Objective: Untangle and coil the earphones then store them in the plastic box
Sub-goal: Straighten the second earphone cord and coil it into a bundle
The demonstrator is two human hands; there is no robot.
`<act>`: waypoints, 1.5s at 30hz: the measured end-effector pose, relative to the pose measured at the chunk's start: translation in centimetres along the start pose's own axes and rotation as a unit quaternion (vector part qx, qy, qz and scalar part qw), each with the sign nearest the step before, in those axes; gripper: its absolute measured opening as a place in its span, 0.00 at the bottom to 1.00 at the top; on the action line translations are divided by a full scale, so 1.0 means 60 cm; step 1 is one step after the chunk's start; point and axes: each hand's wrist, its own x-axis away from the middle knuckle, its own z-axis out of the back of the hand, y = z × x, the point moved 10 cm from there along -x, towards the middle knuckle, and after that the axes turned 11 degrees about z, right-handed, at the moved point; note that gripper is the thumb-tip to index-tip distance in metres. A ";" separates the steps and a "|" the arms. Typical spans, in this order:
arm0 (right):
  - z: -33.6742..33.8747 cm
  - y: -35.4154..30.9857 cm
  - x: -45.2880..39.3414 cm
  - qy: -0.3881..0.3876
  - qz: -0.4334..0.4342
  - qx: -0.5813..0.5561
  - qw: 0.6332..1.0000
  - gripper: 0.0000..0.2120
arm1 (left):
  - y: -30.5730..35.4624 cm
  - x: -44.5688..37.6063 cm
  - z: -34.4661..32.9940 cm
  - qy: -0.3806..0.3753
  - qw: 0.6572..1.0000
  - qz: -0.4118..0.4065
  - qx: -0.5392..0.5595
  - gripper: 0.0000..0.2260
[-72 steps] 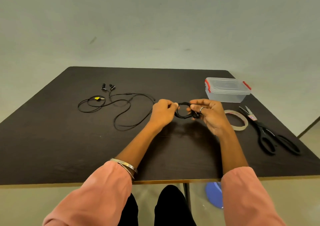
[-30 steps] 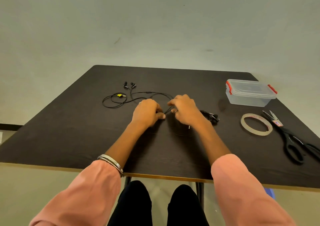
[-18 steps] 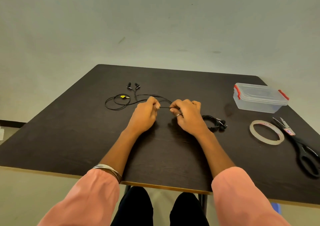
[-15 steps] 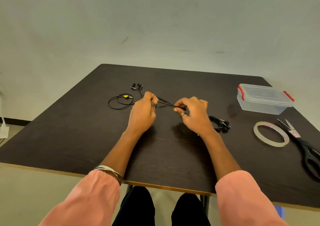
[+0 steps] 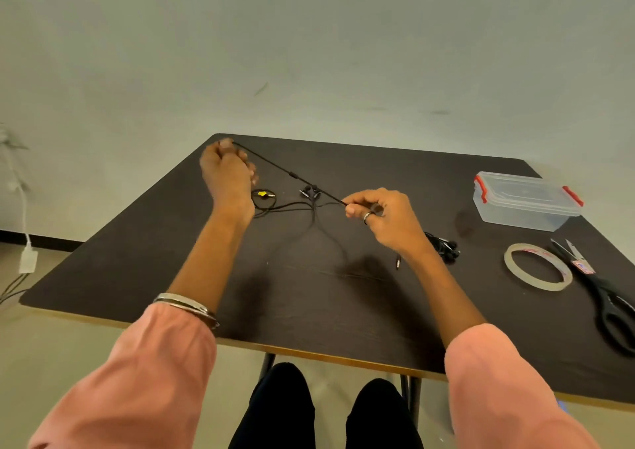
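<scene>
A black earphone cable is stretched taut in the air between my hands. My left hand is raised at the far left and grips one end. My right hand pinches the cable lower, near the table's middle. The rest of that cable lies on the dark table, with its earbuds and a small loop with a yellow tag. A second, coiled pair of earphones lies behind my right wrist. The clear plastic box with red clips stands shut at the right.
A roll of clear tape lies flat to the right of the coiled earphones. Black scissors lie at the table's right edge. A white charger and cable hang by the wall at the left.
My left hand has lifted up and away to the left, drawing the cable out straight. My right hand stayed low, holding the cable. The coiled pair was put down earlier and lies still.
</scene>
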 end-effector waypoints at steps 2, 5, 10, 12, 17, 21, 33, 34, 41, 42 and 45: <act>-0.003 -0.011 -0.017 -0.031 0.002 0.011 0.999 0.08 | 0.033 -0.004 -0.007 -0.016 0.999 0.013 0.044 0.13; -0.002 -0.026 -0.048 -0.036 0.010 0.036 0.999 0.07 | 0.075 -0.001 -0.033 -0.058 0.993 0.032 0.102 0.14; 0.064 -0.015 -0.091 0.130 -0.045 -0.005 0.990 0.06 | 0.115 0.013 -0.067 -0.115 0.987 0.035 0.103 0.11; 0.085 -0.008 -0.100 0.154 -0.053 0.008 0.987 0.06 | 0.120 0.015 -0.067 -0.120 0.986 0.034 0.109 0.07; 0.083 0.019 -0.106 0.078 -0.061 0.105 0.989 0.07 | 0.121 0.020 -0.065 -0.135 0.976 0.031 0.165 0.05; 0.051 0.011 -0.102 0.002 -0.049 0.070 0.996 0.05 | 0.127 0.014 -0.057 -0.123 0.965 0.024 0.228 0.06; 0.131 0.005 -0.134 0.105 -0.047 0.066 0.991 0.10 | 0.132 -0.007 -0.043 -0.115 0.967 0.026 0.224 0.05; 0.134 0.007 -0.137 0.108 -0.052 0.074 0.990 0.10 | 0.128 -0.007 -0.045 -0.116 0.967 0.029 0.223 0.05; 0.147 0.008 -0.139 0.128 -0.064 0.110 0.984 0.04 | 0.117 -0.006 -0.053 -0.125 0.965 0.038 0.227 0.06; 0.146 0.009 -0.134 0.120 -0.065 0.123 0.983 0.04 | 0.117 -0.004 -0.056 -0.130 0.966 0.037 0.222 0.06; 0.130 0.032 -0.114 0.084 -0.089 0.124 0.985 0.06 | 0.113 0.003 -0.065 -0.145 0.971 0.036 0.188 0.06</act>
